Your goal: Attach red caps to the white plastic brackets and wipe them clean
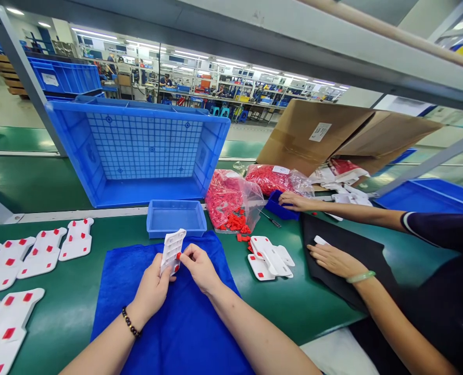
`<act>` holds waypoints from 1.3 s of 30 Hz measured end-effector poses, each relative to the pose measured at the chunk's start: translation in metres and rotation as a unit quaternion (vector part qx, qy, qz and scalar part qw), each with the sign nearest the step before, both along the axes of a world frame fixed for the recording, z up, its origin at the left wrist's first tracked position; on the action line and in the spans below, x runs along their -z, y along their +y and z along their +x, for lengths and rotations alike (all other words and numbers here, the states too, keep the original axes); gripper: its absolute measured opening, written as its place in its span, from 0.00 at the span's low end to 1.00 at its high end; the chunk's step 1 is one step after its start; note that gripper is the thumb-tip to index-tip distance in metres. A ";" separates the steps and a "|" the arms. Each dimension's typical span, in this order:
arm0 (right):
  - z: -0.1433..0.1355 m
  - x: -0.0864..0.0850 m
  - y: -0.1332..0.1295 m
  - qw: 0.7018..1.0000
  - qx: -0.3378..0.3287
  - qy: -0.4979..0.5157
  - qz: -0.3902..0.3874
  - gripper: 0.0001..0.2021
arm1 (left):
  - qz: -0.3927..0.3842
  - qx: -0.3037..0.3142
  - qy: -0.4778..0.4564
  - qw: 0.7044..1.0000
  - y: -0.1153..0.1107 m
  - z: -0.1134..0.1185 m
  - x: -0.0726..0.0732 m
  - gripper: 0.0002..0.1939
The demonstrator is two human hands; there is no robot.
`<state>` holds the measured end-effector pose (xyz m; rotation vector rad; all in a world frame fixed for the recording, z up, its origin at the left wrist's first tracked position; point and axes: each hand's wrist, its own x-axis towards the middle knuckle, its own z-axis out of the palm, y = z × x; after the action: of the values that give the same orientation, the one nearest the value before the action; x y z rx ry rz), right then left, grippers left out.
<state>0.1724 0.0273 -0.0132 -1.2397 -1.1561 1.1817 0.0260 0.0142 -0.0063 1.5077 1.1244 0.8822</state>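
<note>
My left hand is wrapped round a white plastic part, holding it tilted up above a blue cloth. The part has slots along its face and some red near its lower end. At the part's right edge, my right hand pinches a small red piece between thumb and forefinger. Whether that piece is seated in a slot I cannot tell. Just behind my hands stands a shallow blue tray. To their right lie white parts with red inserts, stacked loosely beside several loose red pieces.
Finished-looking white parts with red squares lie in rows at left. A large blue crate leans behind, near plastic bags of red pieces and a cardboard box. At right, a co-worker's hands work over black cloth.
</note>
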 end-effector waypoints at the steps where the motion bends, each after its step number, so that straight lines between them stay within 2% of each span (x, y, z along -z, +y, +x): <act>1: 0.005 -0.002 0.002 1.000 -0.016 -0.003 -0.001 0.11 | 0.022 0.006 0.029 0.999 0.000 -0.001 -0.001 0.12; 4: 0.032 -0.012 0.009 1.000 -0.027 0.001 0.010 0.11 | 0.122 0.021 0.153 0.981 0.000 -0.003 -0.003 0.11; 7: 0.064 -0.025 0.012 0.997 0.069 -0.013 0.043 0.09 | 0.242 0.039 0.235 0.941 0.000 -0.005 0.003 0.12; 9: 0.080 -0.035 0.007 0.991 0.100 -0.060 0.069 0.09 | 0.317 0.046 0.264 0.910 -0.002 -0.005 0.010 0.14; 10: 0.085 -0.040 0.003 0.987 0.091 -0.102 0.082 0.09 | 0.347 0.050 0.280 0.894 -0.003 -0.004 0.012 0.15; 12: 0.088 -0.049 -0.007 0.973 0.031 -0.207 0.100 0.09 | 0.382 0.068 0.310 0.868 -0.007 -0.002 0.014 0.14; 16: 0.078 -0.054 -0.034 0.900 -0.114 -0.411 0.088 0.10 | 0.376 0.144 0.352 0.845 -0.021 0.004 0.004 0.11; 19: 0.070 -0.048 -0.050 0.841 -0.180 -0.508 0.053 0.20 | 0.336 0.198 0.372 0.842 -0.028 0.005 -0.006 0.14; 21: 0.065 -0.041 -0.058 0.816 -0.197 -0.542 0.044 0.28 | 0.318 0.213 0.381 0.842 -0.029 0.005 -0.007 0.17; 23: 0.060 -0.035 -0.062 0.803 -0.192 -0.563 0.051 0.35 | 0.307 0.216 0.387 0.842 -0.029 0.004 -0.006 0.19; 25: 0.054 -0.029 -0.064 0.793 -0.174 -0.581 0.064 0.36 | 0.306 0.215 0.389 0.842 -0.027 0.004 -0.005 0.20; 28: 0.047 -0.024 -0.064 0.774 -0.171 -0.605 0.077 0.28 | 0.313 0.220 0.378 0.843 -0.024 0.005 -0.005 0.21; 32: 0.048 -0.026 -0.060 0.749 -0.209 -0.621 0.101 0.22 | 0.318 0.228 0.375 0.840 -0.025 0.005 -0.006 0.22; 35: 0.053 -0.028 -0.057 0.744 -0.233 -0.616 0.110 0.21 | 0.315 0.226 0.386 0.837 -0.027 0.006 -0.004 0.22; 39: 0.054 -0.026 -0.054 0.749 -0.226 -0.612 0.112 0.24 | 0.298 0.224 0.401 0.837 -0.028 0.007 -0.001 0.23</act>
<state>0.2267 -0.0268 0.0131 -1.5998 -2.5955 0.3529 0.0333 -0.0140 -0.0052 2.6853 0.9992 0.2337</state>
